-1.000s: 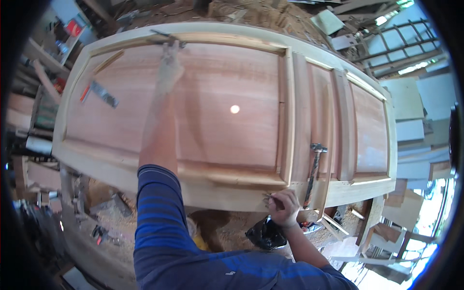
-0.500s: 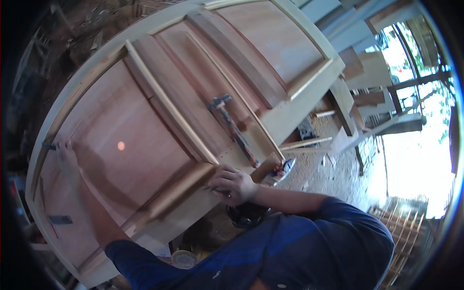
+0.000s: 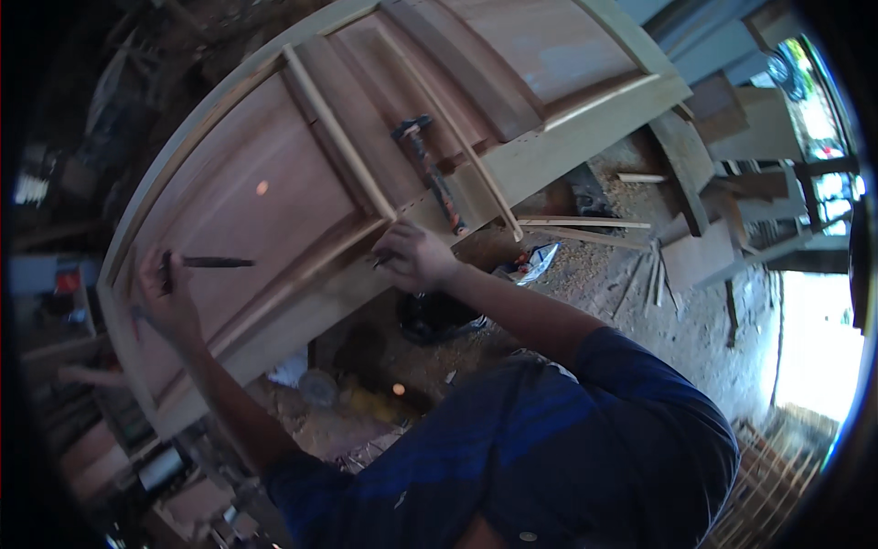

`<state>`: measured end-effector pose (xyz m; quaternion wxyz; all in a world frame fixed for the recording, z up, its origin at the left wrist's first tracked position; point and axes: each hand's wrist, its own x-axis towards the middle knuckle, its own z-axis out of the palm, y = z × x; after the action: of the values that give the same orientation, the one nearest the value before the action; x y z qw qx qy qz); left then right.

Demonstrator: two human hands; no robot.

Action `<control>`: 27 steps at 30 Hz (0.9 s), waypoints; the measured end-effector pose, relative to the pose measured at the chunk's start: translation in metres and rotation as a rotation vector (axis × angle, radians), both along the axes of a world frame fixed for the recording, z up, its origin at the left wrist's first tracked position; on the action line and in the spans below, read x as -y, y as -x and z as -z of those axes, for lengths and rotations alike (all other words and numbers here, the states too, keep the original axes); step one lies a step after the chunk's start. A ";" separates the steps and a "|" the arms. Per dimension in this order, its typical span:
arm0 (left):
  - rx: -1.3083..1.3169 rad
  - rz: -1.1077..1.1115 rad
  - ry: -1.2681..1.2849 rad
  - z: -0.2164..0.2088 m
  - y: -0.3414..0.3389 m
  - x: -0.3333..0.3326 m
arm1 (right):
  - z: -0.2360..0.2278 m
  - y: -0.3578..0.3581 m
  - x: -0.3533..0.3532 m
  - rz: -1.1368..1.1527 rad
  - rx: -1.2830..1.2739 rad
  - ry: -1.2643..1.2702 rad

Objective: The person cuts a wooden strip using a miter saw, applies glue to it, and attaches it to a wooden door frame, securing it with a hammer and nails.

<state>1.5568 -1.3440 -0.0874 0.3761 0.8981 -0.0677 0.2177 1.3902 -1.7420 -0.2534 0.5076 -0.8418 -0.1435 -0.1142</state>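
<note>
My left hand (image 3: 172, 297) is closed around a dark, slim, blade-like tool (image 3: 219, 263), raised over the left part of an arched wooden panel (image 3: 357, 245). The tool's tip points right; its exact kind is unclear. My right hand (image 3: 419, 261) is at the panel's near edge, by the lower end of a light wooden moulding strip (image 3: 340, 133). Its fingers pinch a small, thin dark piece (image 3: 379, 263), too small to name. A hammer (image 3: 428, 169) lies on the panel beyond my right hand, head away from me. A second thin strip (image 3: 448, 133) lies beside it.
Loose wooden sticks (image 3: 585, 224) and shavings lie on the floor to the right. A black rounded object (image 3: 430, 316) sits below my right hand. Boards (image 3: 750, 128) are stacked at the far right. Wood scraps (image 3: 96, 448) lie at the lower left.
My left hand has come away from the panel's left edge and now holds the dark tool pointing right. My right hand stays near the strip's end. The whole view has shifted.
</note>
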 end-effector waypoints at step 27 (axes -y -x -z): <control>-0.716 0.251 -0.167 0.146 0.351 0.287 | -0.042 0.230 0.209 0.097 -0.791 -0.014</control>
<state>1.2063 -1.6309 -0.2329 0.3252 0.9296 -0.0590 -0.1635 1.1602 -1.9505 -0.2115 0.5233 -0.8232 0.1040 0.1940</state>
